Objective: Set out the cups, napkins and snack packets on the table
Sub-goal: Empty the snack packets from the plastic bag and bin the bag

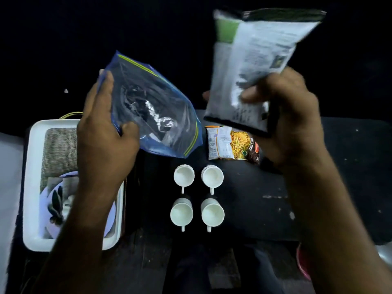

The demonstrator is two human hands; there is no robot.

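1. Head view: four white cups (184,176) stand upright in a two-by-two block on the dark tabletop (318,187), handles pointing toward the person. They serve as the landmark here.
2. Above and to the left of the cups, the left hand (104,143) holds a clear blue zip bag (154,107) in the air. Its fingers (107,81) curl round the bag's far edge and the thumb presses on the near side.
3. Above and to the right of the cups, the right hand (290,115) grips a large packet (258,60) by its lower part, thumb across the printed face. The packet is raised clear of the tabletop and blurred.
4. Just beyond the right-hand cups, a small mixture packet (231,145) lies flat on the tabletop, under the raised large packet.
5. To the left of the cups sits a white tray (31,187), partly hidden by the left forearm. It holds a grey folded cloth (59,149) at the far end and a patterned plate (53,200) nearer the person.
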